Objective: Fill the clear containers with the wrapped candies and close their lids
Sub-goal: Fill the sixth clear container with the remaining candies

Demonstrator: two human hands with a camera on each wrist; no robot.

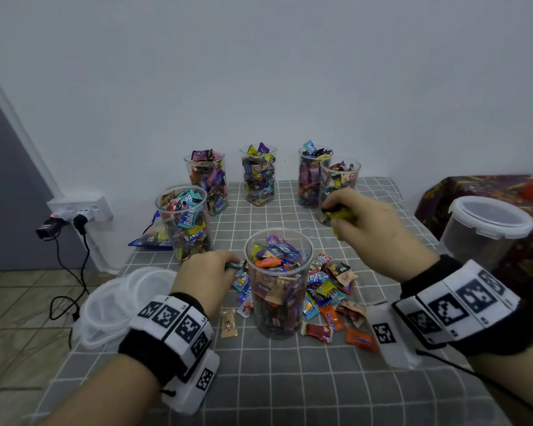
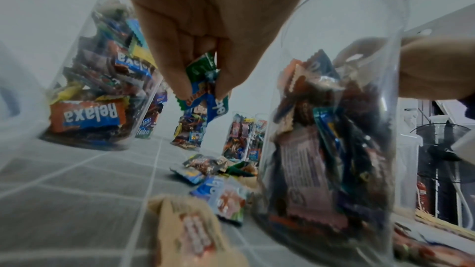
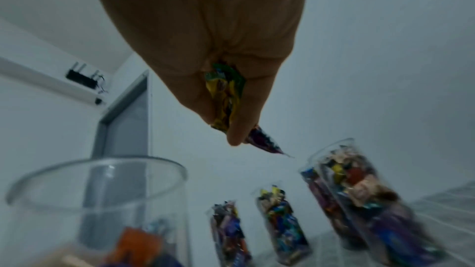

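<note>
Head view: the near clear container (image 1: pixel 278 284) stands upright on the grey checked tablecloth (image 1: pixel 290 379), lid off, filled with wrapped candies to a little below its rim. Loose candies (image 1: pixel 330 299) lie around its base, mostly to its right. Five more filled containers (image 1: pixel 259 175) stand behind it, also uncovered. The left hand (image 1: pixel 203 279) sits just left of the near container, fingers curled round a green wrapper (image 1: pixel 232 266). The right hand (image 1: pixel 373 232) hovers above and to the right of the container, pinching yellow wrappers (image 1: pixel 342 215). Stacked lids (image 1: pixel 117 305) rest at the table's left edge.

Left wrist view: thumb and fingers (image 2: pixel 177 72) pinch green and blue candies (image 2: pixel 203 82) beside the container wall (image 2: pixel 334 129).

Right wrist view: the fingers (image 3: pixel 239 109) are pressed together on yellow-green and purple candies (image 3: pixel 226 96), held higher than the container rim (image 3: pixel 97 174).
</note>
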